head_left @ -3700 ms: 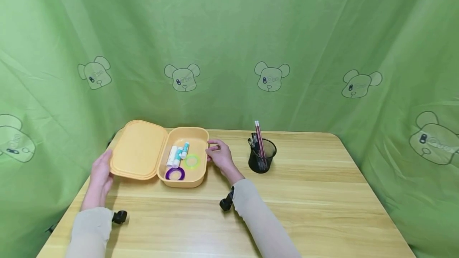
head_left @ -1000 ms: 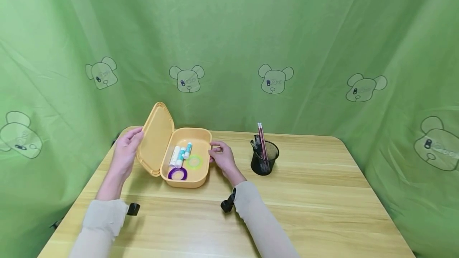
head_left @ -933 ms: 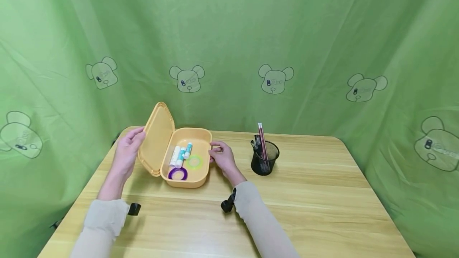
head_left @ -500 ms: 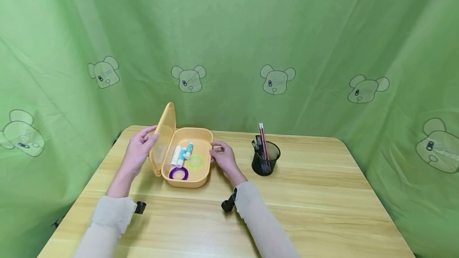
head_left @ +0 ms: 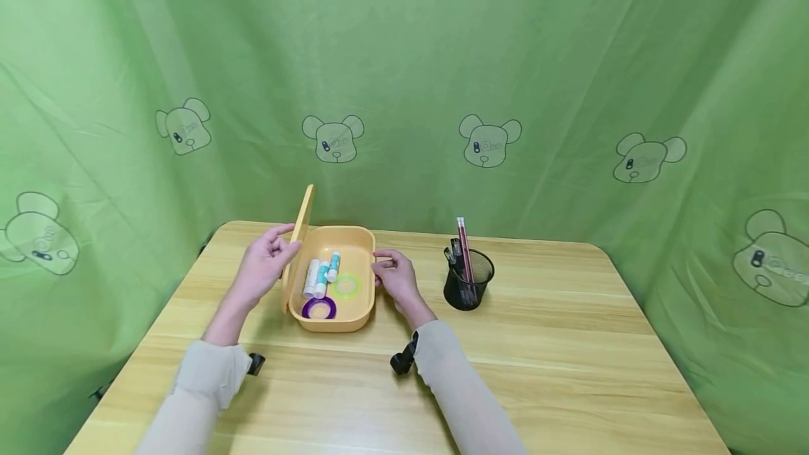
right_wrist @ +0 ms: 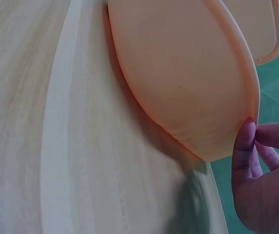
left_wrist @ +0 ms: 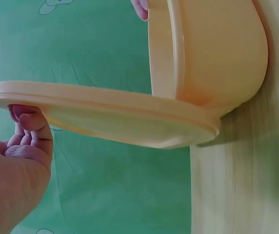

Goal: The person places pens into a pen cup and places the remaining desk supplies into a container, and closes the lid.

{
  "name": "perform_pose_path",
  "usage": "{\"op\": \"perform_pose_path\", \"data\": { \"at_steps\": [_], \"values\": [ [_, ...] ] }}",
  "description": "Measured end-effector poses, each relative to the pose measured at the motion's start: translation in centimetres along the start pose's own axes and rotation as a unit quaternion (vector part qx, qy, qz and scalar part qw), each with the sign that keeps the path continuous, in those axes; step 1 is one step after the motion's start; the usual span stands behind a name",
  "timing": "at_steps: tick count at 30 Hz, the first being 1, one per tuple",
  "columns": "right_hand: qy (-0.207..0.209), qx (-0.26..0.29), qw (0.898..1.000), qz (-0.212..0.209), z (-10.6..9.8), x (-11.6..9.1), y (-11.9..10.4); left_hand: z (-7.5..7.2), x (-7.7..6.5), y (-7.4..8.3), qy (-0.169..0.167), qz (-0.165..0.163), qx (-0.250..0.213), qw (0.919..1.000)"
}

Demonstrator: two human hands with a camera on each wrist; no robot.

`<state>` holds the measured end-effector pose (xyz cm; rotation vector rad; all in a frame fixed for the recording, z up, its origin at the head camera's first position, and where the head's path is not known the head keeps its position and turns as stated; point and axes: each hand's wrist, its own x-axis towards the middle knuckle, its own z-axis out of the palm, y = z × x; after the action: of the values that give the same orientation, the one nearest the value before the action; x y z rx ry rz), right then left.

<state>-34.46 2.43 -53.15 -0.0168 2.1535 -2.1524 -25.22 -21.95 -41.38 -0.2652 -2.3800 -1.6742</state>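
Observation:
In the head view my left hand [head_left: 265,265] pinches the edge of the orange box's hinged lid [head_left: 305,209], which stands nearly upright. The left wrist view shows the thumb and fingers on opposite faces of that lid [left_wrist: 110,105]. My right hand [head_left: 397,276] pinches the right rim of the box [head_left: 335,326]; its thumb lies on the outer wall [right_wrist: 183,73] in the right wrist view. Inside the box lie three white-and-teal glue sticks [head_left: 321,278], a purple ring like a tape roll [head_left: 319,309] and a yellow-green ring [head_left: 345,286].
To the right of the box stands a black mesh pen cup [head_left: 466,293] with pens and red-striped pencils [head_left: 466,251] in it. A wooden table [head_left: 537,371] lies beneath, and a green curtain [head_left: 404,55] hangs behind its back edge.
My left hand has swung the lid up from lying flat at the left to nearly upright, moving rightward with it. My right hand stays at the rim.

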Motion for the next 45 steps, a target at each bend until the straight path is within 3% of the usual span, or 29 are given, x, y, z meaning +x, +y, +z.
{"op": "perform_pose_path", "data": {
  "at_steps": [10, 15, 22, 31, 36, 39, 45],
  "values": [
    [0.002, 0.002, 1.000, -0.005, 0.0, 0.0, 0.1, 1.9, 0.3, 0.4, -0.012, 0.038, 0.044, 0.9982],
    [0.003, 0.000, 1.000, -0.002, 0.0, 0.1, 0.3, 3.0, 0.3, 0.7, -0.022, 0.042, 0.071, 0.9963],
    [0.005, 0.003, 1.000, -0.002, -0.2, 0.0, 0.3, 4.5, 2.1, -3.1, -0.024, 0.047, 0.105, 0.9931],
    [0.001, 0.013, 1.000, -0.007, -0.4, -0.2, 0.2, 6.4, 2.2, -3.9, -0.031, 0.113, 0.173, 0.9780],
    [-0.007, 0.016, 1.000, 0.005, -0.5, -0.2, 0.1, 8.0, 2.1, -5.5, -0.044, 0.108, 0.207, 0.9713],
    [-0.016, 0.017, 1.000, 0.010, -0.5, -0.2, 0.1, 8.9, 1.9, -6.7, -0.058, 0.087, 0.210, 0.9720],
    [-0.014, 0.005, 1.000, 0.010, -0.4, -0.1, 0.0, 9.6, 1.8, -7.6, -0.071, 0.071, 0.151, 0.9835]
  ]
}}
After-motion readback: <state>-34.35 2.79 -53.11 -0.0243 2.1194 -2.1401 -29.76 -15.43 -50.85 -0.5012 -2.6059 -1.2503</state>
